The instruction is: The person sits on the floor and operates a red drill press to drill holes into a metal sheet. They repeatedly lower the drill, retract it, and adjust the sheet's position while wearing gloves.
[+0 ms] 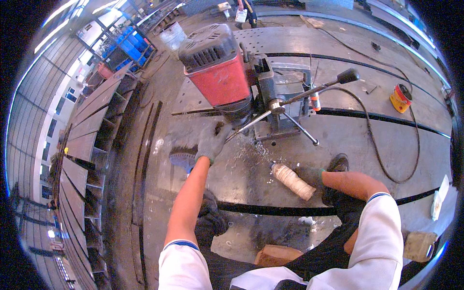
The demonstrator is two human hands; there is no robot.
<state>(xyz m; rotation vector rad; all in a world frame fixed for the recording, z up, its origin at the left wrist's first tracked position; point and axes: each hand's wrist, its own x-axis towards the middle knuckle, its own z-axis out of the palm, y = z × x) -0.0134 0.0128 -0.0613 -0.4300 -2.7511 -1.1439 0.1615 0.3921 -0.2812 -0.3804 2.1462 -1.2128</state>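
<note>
A red and black magnetic drill [220, 79] stands on the steel plate, its feed handle [256, 124] fanning out in several spokes. My left hand [212, 141], in a grey glove, is closed around the end of the spoke nearest the drill's lower end. Just left of that wrist is a brush with dark bristles [182, 158]. My right hand [310, 177], in a dark glove, grips a bottle wrapped in pale tape [293, 182], its narrow tip toward the drill. Whitish drops and bits are scattered between the tip and the drill; the cutter's point is hidden.
A cable [369, 130] loops across the plate on the right, near a yellow and red tub [401, 98]. Dark slots cross the plate. Steel beams [89, 133] are lined up at left. A brown block [278, 255] is between my legs. Another person [247, 13] stands at the far edge.
</note>
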